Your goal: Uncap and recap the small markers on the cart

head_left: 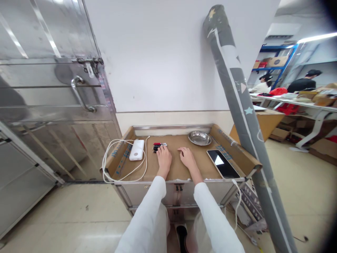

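Note:
A small group of red and black stick-like pieces with silvery ends [157,145] lies at the back of the brown-covered tray top [179,170]; their exact kind is too small to tell. My left hand [164,159] rests palm down at their near edge, fingers stretched forward and fingertips touching or almost touching the black ones. Apart from it, my right hand [187,157] lies on the brown surface with its fingers loosely bent and pointing left, holding nothing visible. A round, shallow metal dish [200,138] sits behind and to the right of my right hand.
A white power bank [137,150] with a looped white cable [105,165] lies left. On the right is a phone [223,164] with a cable. A long grey patterned roll [237,84] leans against the wall. Two people sit at a far table [305,102].

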Demonstrator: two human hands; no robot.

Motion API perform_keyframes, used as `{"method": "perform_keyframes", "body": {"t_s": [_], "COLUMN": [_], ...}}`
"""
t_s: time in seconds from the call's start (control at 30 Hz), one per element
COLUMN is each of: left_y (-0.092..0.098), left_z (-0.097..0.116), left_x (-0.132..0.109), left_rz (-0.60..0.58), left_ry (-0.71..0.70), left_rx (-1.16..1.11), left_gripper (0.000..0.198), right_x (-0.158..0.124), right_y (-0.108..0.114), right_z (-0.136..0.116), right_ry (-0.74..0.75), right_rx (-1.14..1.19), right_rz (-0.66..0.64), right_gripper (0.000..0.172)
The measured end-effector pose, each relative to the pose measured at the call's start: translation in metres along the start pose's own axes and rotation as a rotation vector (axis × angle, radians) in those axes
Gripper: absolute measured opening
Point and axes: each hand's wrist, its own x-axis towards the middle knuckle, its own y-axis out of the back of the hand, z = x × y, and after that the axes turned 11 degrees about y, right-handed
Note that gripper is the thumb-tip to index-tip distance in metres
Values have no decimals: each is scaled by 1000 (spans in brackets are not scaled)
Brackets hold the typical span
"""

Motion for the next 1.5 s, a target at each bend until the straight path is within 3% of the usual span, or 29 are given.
{"method": "perform_keyframes", "body": {"t_s": [1.07, 1.5], "left_y": [-9, -9], "left_z": [1, 0], "left_x": [5, 4], "left_rz": [-48, 34], "left_ry": [-100, -118], "left_rx": [-39, -29], "left_gripper": [39, 38], "right_x": [1, 1], "right_y": [3, 2], "right_z": [-2, -2], "right_ry": [-27, -17], "right_rx": [5, 30], "right_rz": [-6, 11], "right_gripper": [34, 34]}}
